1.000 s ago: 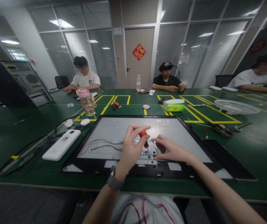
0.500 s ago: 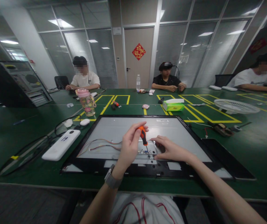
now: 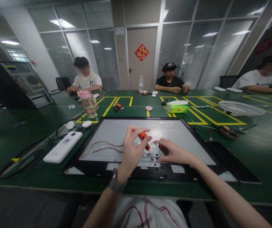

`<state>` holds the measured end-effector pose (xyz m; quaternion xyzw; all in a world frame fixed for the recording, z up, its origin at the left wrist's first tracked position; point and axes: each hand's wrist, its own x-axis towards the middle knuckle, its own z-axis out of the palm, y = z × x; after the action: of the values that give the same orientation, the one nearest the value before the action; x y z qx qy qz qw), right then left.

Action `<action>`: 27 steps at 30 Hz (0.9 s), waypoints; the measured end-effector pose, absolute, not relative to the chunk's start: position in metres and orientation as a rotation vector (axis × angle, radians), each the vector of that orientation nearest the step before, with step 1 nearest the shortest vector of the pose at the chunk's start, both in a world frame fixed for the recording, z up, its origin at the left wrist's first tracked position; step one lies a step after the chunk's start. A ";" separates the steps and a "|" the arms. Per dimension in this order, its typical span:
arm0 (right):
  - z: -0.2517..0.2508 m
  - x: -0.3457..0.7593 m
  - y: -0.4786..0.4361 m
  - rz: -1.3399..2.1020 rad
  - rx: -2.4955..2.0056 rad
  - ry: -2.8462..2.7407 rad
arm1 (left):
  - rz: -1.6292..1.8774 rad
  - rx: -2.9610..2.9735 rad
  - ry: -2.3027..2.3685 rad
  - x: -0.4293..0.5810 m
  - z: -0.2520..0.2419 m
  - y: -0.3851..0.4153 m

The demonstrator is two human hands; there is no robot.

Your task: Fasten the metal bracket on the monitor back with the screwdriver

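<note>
My left hand (image 3: 133, 148) is closed around the orange and black handle of a screwdriver (image 3: 143, 136). The tool leans, its handle up and left, with the tip down at a small metal bracket (image 3: 159, 152) with a narrow circuit board (image 3: 147, 155). My right hand (image 3: 171, 151) lies just right of the bracket, thumb and forefinger apart and touching down around its right side; nothing shows gripped in it. Both hands are over a large flat display panel (image 3: 113, 129) with a grey back and black frame. Thin wires (image 3: 107, 148) run from the board's left side across the panel.
Left of the panel are a white power bank (image 3: 63, 147), black cables (image 3: 31, 158) and a pink-lidded bottle (image 3: 88, 104). A black phone-like slab (image 3: 232, 161) lies at right. Beyond are a green tissue pack (image 3: 177, 107) and a white fan grille (image 3: 242, 108). Several people sit across the table.
My left hand's thumb and fingers have shifted around the handle, and the screwdriver leans further left with its tip at the same place. My right hand stays put.
</note>
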<state>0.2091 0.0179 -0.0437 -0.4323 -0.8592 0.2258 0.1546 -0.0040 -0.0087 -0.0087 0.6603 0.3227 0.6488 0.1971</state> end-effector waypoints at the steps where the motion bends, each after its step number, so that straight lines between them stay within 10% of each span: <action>1: -0.044 0.209 0.018 0.644 -1.241 -2.461 | 1.798 1.858 0.892 -0.004 -0.009 -0.009; 27: -0.044 0.210 0.018 0.663 -1.229 -2.440 | 1.746 2.162 1.091 -0.006 -0.009 -0.014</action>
<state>0.2101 0.0176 -0.0445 -0.4313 -0.8561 0.2327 0.1642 -0.0057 -0.0136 -0.0088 0.7221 0.3643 0.5829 0.0779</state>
